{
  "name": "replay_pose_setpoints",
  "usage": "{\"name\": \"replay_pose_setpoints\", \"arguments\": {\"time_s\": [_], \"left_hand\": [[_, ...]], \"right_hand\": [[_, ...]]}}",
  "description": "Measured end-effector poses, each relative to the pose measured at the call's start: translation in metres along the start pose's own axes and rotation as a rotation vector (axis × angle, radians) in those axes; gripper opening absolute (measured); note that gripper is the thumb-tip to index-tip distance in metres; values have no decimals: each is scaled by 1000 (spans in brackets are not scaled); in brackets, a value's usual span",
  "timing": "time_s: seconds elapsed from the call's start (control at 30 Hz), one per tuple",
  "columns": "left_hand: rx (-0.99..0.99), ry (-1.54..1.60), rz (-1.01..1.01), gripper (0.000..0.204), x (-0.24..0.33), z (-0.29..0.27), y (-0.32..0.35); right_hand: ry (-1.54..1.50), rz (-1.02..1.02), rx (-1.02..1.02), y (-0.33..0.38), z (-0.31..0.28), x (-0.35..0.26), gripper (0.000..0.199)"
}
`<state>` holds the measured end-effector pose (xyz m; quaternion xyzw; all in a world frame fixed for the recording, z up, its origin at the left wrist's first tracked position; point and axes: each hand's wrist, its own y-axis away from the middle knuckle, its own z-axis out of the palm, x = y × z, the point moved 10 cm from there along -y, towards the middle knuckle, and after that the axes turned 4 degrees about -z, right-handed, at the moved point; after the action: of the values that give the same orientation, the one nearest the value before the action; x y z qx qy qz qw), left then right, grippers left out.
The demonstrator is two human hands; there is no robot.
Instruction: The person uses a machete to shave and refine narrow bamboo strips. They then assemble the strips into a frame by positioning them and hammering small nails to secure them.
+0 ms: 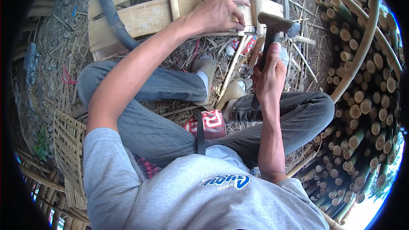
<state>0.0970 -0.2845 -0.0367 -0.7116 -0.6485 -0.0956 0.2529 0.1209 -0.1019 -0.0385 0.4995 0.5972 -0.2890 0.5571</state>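
Note:
My right hand (272, 76) is wrapped round the dark handle of a hammer (277, 22), thumb laid along the shaft. The hammer's head is raised by the right end of a panel of pale flat slats (147, 17). My left hand (219, 13) reaches across to the panel's near edge, beside a narrow upright strip (257, 2). Its thumb and index finger pinch together at that edge, while the other fingers stretch over the slats. Whatever small thing lies in the pinch is too hidden to name.
Cut bamboo poles (358, 98) are stacked along the right, with a long curved pole (362, 51) before them. A dark curved strip (108, 8) crosses the panel's left side. A woven bamboo piece (68, 153) lies at left. Between my legs is a red-and-white packet (213, 123); scraps litter the ground.

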Motion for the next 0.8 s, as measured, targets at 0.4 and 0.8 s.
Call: {"name": "replay_pose_setpoints", "arguments": {"time_s": [0.4, 0.8], "left_hand": [[-50, -14, 7, 11, 9, -6, 0], [11, -9, 20, 10, 2, -5, 1]], "right_hand": [[276, 136, -73, 1, 4, 31, 62], [171, 41, -5, -3, -7, 13, 63]]}}
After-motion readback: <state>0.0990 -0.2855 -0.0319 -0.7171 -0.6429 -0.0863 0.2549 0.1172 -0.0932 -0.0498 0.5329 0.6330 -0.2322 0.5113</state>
